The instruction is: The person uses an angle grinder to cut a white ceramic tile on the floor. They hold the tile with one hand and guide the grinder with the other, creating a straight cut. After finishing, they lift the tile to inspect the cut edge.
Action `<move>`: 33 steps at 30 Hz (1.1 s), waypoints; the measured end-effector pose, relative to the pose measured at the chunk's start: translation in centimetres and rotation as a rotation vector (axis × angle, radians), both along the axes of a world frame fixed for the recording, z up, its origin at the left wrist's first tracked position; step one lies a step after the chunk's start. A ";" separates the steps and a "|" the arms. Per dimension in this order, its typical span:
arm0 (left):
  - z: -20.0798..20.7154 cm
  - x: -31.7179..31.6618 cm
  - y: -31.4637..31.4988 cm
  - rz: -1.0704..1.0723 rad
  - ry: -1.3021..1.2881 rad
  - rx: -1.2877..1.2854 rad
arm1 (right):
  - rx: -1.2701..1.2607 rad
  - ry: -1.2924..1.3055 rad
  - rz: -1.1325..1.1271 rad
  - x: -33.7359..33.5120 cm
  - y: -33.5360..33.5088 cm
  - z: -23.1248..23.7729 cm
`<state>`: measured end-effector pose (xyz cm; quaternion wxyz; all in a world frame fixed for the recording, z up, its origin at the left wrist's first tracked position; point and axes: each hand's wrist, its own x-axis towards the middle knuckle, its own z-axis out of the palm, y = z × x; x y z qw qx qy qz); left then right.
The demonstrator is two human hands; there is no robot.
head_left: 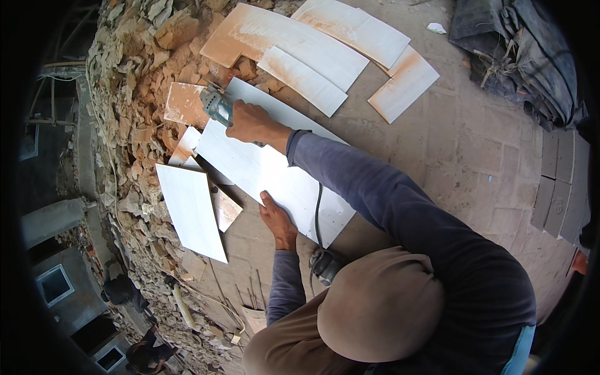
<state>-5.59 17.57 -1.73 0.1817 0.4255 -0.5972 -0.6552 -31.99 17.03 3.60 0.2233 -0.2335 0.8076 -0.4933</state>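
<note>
A long white tile [284, 169] lies slantwise in front of me, its far end by the rubble. My right hand [256, 125] is closed around the body of a grey-green angle grinder [216, 105]. The grinder's head is at the tile's far left end, with reddish dust around it; its disc is hard to make out. My left hand [277, 219] grips the tile's near long edge, with one digit on the white face and the other fingers partly hidden. A dark cord [319, 212] crosses the tile's right part.
Cut tiles [337, 28] coated with orange dust lie at the far side. Another white tile [192, 209] rests left, over smaller offcuts. Broken rubble [134, 125] runs along the left. A dark sheet [512, 50] is heaped far right, above grey blocks [556, 181]. Thin rods [253, 290] lie near.
</note>
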 end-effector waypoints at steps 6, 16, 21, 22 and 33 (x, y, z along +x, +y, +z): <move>0.3 -0.1 0.1 0.012 -0.039 0.004 | -0.001 0.033 -0.008 0.4 0.2 -0.4; 0.0 0.0 0.1 0.010 -0.038 -0.024 | 0.011 0.029 -0.002 0.8 0.9 -0.3; -0.1 0.0 0.1 0.023 -0.024 -0.012 | 0.007 0.014 -0.004 1.0 1.1 -0.4; -0.1 0.0 0.1 0.022 -0.026 -0.010 | 0.028 0.013 -0.002 1.0 1.1 -0.4; 0.2 0.0 0.1 0.016 -0.055 0.002 | 0.012 0.007 -0.005 1.5 2.0 0.2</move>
